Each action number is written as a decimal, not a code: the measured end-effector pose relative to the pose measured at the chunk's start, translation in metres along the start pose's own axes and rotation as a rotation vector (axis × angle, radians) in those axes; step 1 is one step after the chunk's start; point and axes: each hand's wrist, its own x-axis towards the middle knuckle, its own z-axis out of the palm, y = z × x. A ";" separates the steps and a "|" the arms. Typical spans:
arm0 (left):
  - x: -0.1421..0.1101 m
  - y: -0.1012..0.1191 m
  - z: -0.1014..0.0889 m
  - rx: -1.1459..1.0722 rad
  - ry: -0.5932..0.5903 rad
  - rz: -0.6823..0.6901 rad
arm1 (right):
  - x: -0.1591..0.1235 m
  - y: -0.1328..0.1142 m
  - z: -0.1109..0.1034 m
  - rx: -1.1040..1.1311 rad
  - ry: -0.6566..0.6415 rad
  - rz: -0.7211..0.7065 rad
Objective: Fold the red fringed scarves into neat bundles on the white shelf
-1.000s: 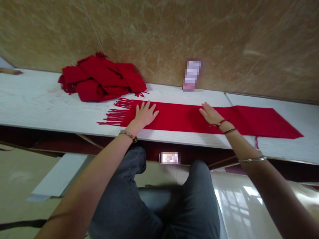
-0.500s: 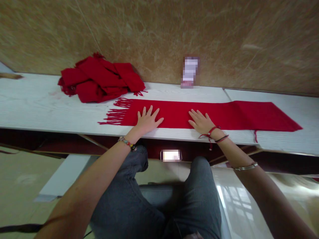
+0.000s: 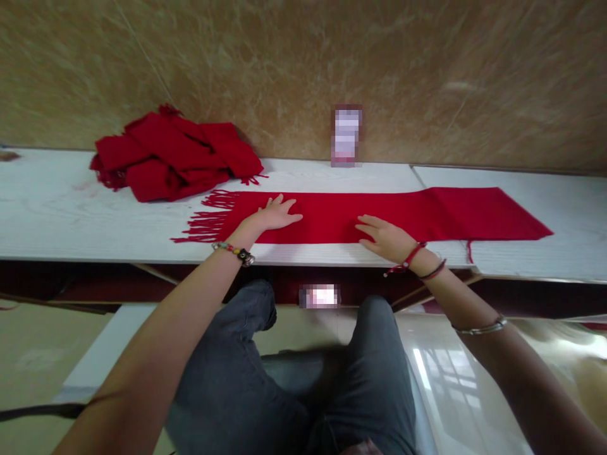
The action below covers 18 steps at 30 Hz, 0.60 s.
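Note:
A long red scarf (image 3: 427, 212) lies spread flat along the white table (image 3: 71, 221), its fringed end (image 3: 203, 221) to the left. My left hand (image 3: 270, 218) rests flat on the scarf near the fringe, fingers stretched out and pointing right. My right hand (image 3: 386, 237) lies on the scarf's near edge towards the middle, fingers extended leftward. Neither hand holds anything.
A heap of crumpled red scarves (image 3: 171, 158) sits at the back left of the table against the brown marbled wall. A small blurred card (image 3: 347, 136) stands by the wall. My knees in grey trousers are below the table edge.
My right hand has slid leftward and nearer along the scarf. My left hand has turned so that its fingers point right. The view has shifted a little to the right.

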 end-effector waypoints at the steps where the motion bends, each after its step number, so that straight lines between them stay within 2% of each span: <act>1: 0.009 0.004 -0.005 0.015 0.020 0.046 | 0.003 -0.010 -0.004 -0.001 -0.015 -0.054; 5: 0.048 0.029 -0.023 0.101 0.048 0.228 | 0.008 -0.032 -0.012 -0.032 -0.077 -0.168; 8: 0.073 0.047 -0.031 0.107 0.010 0.294 | 0.008 -0.033 -0.014 -0.080 -0.080 -0.147; 13: 0.093 0.061 -0.033 0.005 -0.063 0.283 | 0.002 -0.032 -0.018 -0.093 -0.113 -0.073; 18: 0.099 0.062 -0.031 -0.051 -0.077 0.252 | 0.004 -0.035 -0.021 -0.078 -0.144 -0.039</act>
